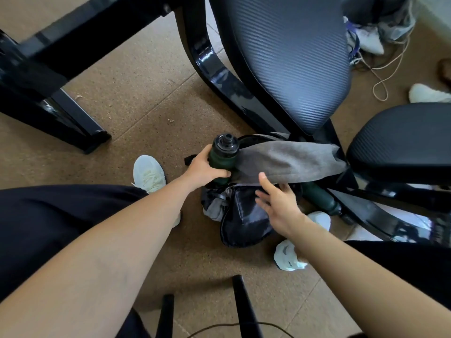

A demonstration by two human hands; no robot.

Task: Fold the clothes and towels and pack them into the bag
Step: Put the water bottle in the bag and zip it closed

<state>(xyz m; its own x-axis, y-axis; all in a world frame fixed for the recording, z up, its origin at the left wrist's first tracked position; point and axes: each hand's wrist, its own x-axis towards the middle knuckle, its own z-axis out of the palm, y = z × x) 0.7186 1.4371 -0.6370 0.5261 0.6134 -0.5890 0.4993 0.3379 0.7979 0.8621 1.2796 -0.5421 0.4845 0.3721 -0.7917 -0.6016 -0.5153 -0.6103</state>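
A dark bag (244, 220) lies on the floor between my feet, below a chair. A grey towel (288, 162) lies across the top of the bag. My left hand (205, 167) grips a dark green bottle (223, 152) with a black cap, upright at the towel's left end. My right hand (278, 203) hovers over the bag just below the towel, fingers straight and spread, thumb touching the towel's near edge. A second dark green bottle (322, 198) lies to the right of the bag.
A black mesh chair (288, 57) stands right behind the bag, another seat (400, 145) at the right. Black table legs (61, 103) rise at the left. My white shoes (148, 174) flank the bag. Cables (380, 76) and other shoes lie at the far right.
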